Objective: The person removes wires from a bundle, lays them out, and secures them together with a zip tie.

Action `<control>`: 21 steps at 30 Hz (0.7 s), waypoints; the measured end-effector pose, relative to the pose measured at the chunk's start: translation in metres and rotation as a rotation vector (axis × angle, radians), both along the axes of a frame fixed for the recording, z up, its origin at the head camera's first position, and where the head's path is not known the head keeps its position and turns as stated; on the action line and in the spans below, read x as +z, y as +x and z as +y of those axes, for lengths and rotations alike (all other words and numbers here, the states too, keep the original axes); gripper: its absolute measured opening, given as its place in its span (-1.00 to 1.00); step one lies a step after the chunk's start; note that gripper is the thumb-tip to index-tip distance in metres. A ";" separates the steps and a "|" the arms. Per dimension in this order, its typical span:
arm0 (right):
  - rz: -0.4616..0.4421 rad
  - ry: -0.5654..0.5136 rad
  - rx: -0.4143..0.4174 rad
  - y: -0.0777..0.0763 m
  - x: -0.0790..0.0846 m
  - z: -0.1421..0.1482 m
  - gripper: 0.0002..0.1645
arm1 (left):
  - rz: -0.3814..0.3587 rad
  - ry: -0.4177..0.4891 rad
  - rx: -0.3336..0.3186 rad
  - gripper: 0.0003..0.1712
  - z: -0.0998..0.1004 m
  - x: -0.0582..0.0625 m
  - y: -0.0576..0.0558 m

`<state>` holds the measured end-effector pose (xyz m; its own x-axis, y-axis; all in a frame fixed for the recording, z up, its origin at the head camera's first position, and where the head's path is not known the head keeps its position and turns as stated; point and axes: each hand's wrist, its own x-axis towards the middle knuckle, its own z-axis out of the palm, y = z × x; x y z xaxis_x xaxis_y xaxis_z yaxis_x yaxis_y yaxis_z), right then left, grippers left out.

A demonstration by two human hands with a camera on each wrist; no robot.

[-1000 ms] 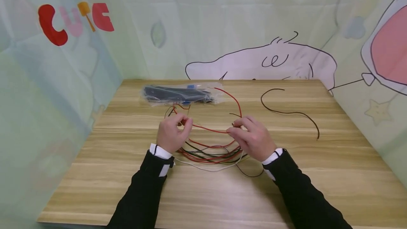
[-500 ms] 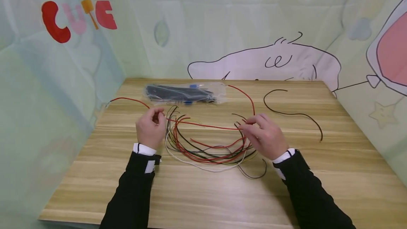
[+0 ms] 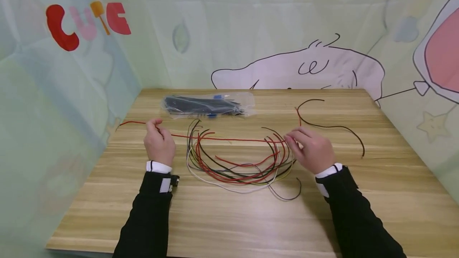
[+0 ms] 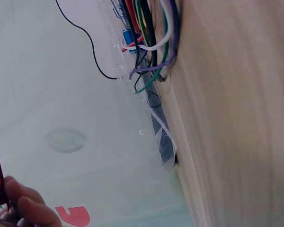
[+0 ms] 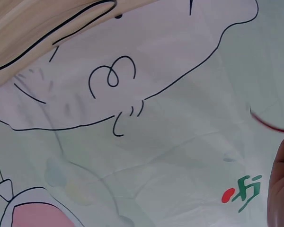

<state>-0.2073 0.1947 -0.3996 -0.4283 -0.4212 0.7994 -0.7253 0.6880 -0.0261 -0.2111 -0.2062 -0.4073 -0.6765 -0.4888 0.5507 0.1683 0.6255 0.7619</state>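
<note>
Your left hand (image 3: 159, 143) pinches one red wire (image 3: 229, 139) between thumb and fingertips, and your right hand (image 3: 312, 149) has its fingers closed on the same wire farther along, so the stretch between them runs nearly straight and taut above the worktop (image 3: 229, 214). Held that way, the wire stands clear of the loose bundle of wires (image 3: 238, 162), a heap of red, black, yellow and white loops lying between your hands, and can be told apart from them. Its left end trails past your left hand toward the worktop's edge; its right end rises behind your right hand, near the single black wire (image 3: 330, 126) that lies apart on the right.

In the left wrist view your fingertips (image 4: 19, 205) are clamped on the thin red strand. The right wrist view shows mostly wall, with only a sliver of hand.

Behind the bundle, a clear plastic bag of black cable ties (image 3: 206, 106) lies flat near the back of the worktop.
</note>
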 end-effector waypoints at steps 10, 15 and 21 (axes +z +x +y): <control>-0.142 -0.155 -0.180 -0.005 -0.006 0.014 -0.83 | -0.093 0.006 -0.134 -0.50 0.006 -0.004 -0.001; -0.212 -0.325 -0.246 -0.005 -0.008 0.010 -0.68 | -0.049 -0.027 -0.190 -0.75 0.008 -0.005 -0.002; -0.302 -0.413 -0.281 -0.004 -0.008 0.010 -0.72 | -0.098 -0.119 -0.282 -0.84 0.009 -0.006 -0.001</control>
<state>-0.2109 0.2042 -0.4077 -0.7129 0.0621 0.6985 -0.4351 0.7420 -0.5100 -0.2119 -0.1974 -0.4129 -0.8291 -0.2105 0.5179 0.2771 0.6499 0.7077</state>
